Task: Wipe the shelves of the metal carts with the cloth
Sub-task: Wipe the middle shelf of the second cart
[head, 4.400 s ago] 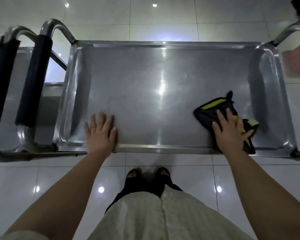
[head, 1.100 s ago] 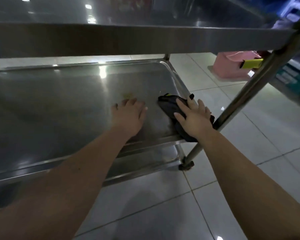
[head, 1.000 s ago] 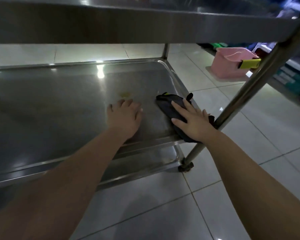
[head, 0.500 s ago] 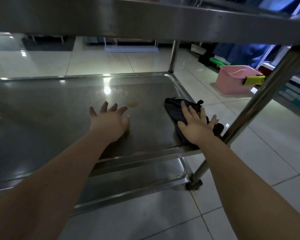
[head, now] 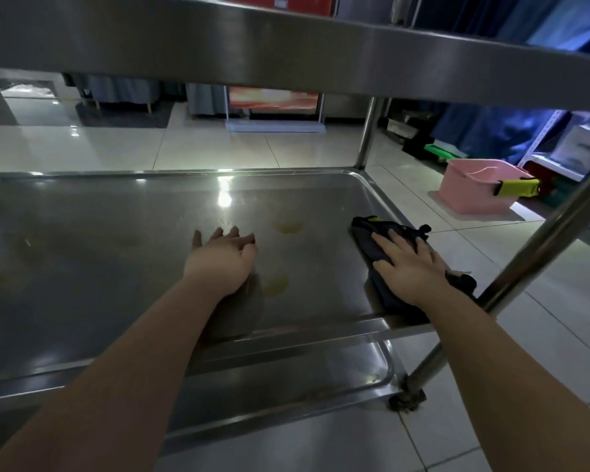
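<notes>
The metal cart's middle shelf point(head: 99, 253) fills the view below the top shelf's edge point(head: 286, 52). A dark cloth point(head: 372, 240) with a yellow trim lies at the shelf's right front corner. My right hand point(head: 409, 267) presses flat on the cloth with straight fingers. My left hand point(head: 223, 257) rests flat on the bare shelf near its middle. Two yellowish stains point(head: 286, 227) mark the metal between my hands. A lower shelf point(head: 286, 379) shows beneath the front rim.
A slanted cart post point(head: 532, 253) rises just right of my right hand, with a caster point(head: 406, 400) at its foot. A pink plastic tub point(head: 477, 185) with a yellow clip stands on the tiled floor to the right. Racks and blue covers line the far right.
The view dropped from the top shelf to the middle shelf. In the last second the camera tilted up; my left hand shifted left, while my right hand stays pressed on the cloth.
</notes>
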A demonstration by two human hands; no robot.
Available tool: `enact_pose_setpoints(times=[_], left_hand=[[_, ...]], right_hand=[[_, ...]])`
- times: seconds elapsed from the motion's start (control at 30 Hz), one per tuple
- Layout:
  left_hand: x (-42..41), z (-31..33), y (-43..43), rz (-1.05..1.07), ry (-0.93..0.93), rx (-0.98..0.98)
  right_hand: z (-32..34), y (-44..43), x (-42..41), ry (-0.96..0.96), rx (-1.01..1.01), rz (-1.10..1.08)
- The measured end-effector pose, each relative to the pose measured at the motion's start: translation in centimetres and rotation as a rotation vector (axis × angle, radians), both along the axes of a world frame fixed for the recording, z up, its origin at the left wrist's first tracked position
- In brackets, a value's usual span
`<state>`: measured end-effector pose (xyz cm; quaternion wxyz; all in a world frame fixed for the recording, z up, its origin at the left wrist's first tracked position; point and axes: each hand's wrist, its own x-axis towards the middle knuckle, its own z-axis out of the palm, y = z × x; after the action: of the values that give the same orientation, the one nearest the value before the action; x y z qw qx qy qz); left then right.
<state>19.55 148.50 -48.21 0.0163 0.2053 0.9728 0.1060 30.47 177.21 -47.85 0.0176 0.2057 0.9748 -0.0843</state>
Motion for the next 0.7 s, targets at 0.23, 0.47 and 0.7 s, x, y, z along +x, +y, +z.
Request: enact_pose_setpoints(times=[0.23,0.47,0.7], left_hand=[[-1.4,2.0,-0.8,-0.044,-0.054,-0.177],[-0.8,1.5,-0.8,-0.066,-0.048,-0.155],[-0.4,1.0,-0.4,-0.006,0.063,-0.101]], right_hand=[[-0.1,-13.3,-2.3,0.073,-0.009,0.251],[-0.3,-11.9,-3.1,0.116,-0.058,0.254],[0.1,1.3,-2.4,0.083,-0.017,-0.063]])
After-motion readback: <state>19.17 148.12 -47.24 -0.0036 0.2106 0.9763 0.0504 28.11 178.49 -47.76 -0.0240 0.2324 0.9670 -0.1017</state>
